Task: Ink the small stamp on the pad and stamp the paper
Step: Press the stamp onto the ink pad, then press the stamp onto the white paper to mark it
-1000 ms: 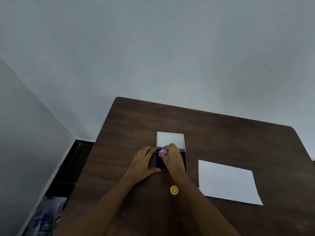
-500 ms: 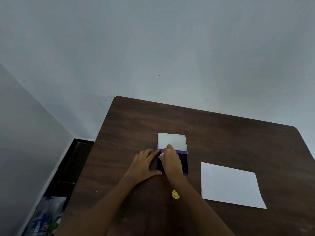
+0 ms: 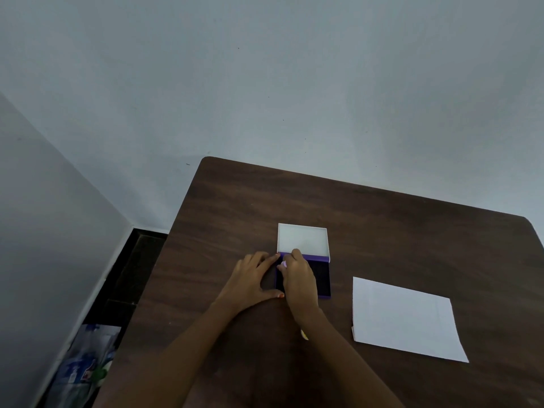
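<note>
The purple ink pad [image 3: 323, 279] lies open on the dark wooden table [image 3: 382, 231], its white lid [image 3: 302, 240] folded back behind it. My right hand [image 3: 298, 278] is over the left part of the pad, fingers closed on the small pale purple stamp [image 3: 283, 263], which is mostly hidden. My left hand [image 3: 253, 279] rests flat on the table with its fingertips and thumb against the pad's left edge. The white paper [image 3: 404, 318] lies to the right of the pad, apart from both hands.
A small yellow round object [image 3: 304, 335] peeks out from under my right forearm. The table's left edge drops to a dark floor strip, where a blue and white package [image 3: 79, 369] lies by the wall.
My right hand has pressed lower onto the pad, hiding more of the stamp. My forearm now covers most of the yellow round object. The left hand stays at the pad's edge.
</note>
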`<control>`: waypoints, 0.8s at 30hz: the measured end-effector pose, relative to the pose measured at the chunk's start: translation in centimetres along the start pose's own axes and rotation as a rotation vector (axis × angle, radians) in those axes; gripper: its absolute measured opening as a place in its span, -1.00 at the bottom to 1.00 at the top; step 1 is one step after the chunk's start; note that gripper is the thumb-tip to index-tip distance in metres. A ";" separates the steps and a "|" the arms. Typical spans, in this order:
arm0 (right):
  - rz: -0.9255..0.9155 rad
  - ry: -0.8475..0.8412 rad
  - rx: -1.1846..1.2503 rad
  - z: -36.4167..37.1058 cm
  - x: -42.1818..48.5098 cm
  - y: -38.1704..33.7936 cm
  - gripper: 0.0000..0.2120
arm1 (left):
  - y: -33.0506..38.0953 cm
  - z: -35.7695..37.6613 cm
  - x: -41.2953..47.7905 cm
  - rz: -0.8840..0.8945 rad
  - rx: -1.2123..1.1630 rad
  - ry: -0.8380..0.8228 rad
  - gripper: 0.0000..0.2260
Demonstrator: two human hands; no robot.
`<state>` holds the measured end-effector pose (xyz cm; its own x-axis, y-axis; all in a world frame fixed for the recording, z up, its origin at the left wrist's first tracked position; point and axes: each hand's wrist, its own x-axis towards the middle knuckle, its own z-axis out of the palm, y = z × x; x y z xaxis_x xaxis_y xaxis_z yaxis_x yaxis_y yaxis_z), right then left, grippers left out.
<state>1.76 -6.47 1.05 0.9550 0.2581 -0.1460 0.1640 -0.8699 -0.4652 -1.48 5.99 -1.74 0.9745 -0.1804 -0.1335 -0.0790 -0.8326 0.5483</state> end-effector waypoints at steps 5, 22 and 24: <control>0.004 0.000 0.023 -0.4 -0.1 -0.2 -0.79 | 0.6 -0.4 -0.2 -0.025 0.035 -0.018 -0.28; 0.797 0.041 2.043 -8.9 -5.6 8.2 -0.92 | 8.5 -0.1 0.6 0.043 0.099 0.062 -0.70; 0.801 0.078 2.045 -9.4 -6.3 9.4 -0.92 | 10.5 1.3 1.1 0.095 0.111 0.029 -0.72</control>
<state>-0.39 -20.26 5.79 0.6829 0.1146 -0.7215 -0.5187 0.7715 -0.3684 -1.56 -3.65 2.81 0.9671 -0.2469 -0.0608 -0.1919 -0.8656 0.4624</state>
